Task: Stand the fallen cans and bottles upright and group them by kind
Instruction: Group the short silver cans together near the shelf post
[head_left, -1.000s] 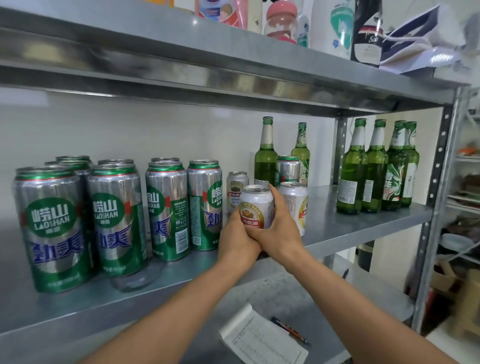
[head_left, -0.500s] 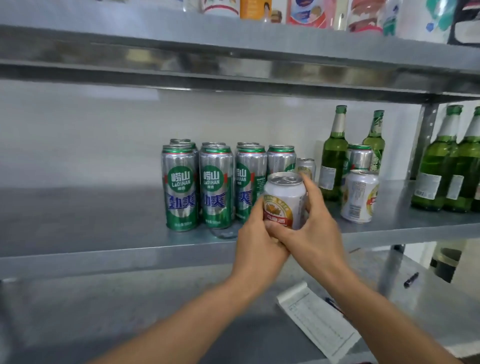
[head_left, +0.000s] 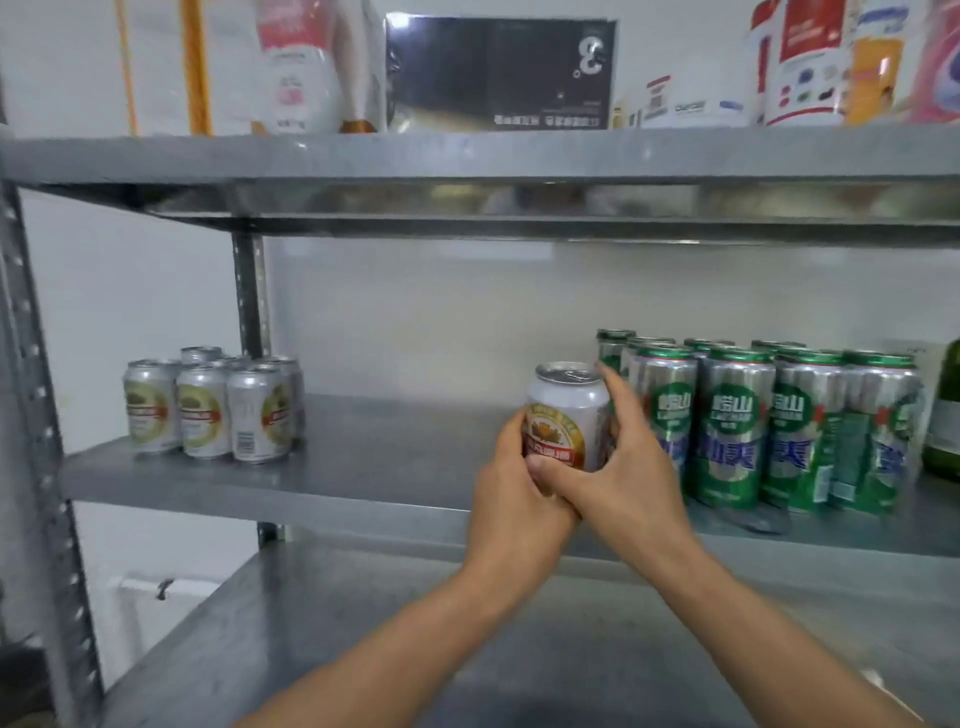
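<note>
A short white can with a gold and red label (head_left: 566, 410) is held upright just above the middle shelf (head_left: 389, 467). My left hand (head_left: 519, 499) grips its lower left side and my right hand (head_left: 623, 467) wraps its right side, fingers reaching to the rim. Several short white cans of the same kind (head_left: 213, 408) stand grouped at the shelf's left end. Several tall green and silver cans (head_left: 753, 426) stand in a block directly right of my hands. A green bottle (head_left: 945, 431) shows at the right edge.
The shelf's bare stretch lies between the short-can group and my hands. A metal upright (head_left: 249, 296) stands behind the short cans. The upper shelf (head_left: 467, 156) carries packets and a dark box. A lower shelf (head_left: 363, 623) runs beneath my arms.
The view has swung left: the tall cans now sit right of my hands and the short-can group has come into sight. Both hands have carried the white can leftward.
</note>
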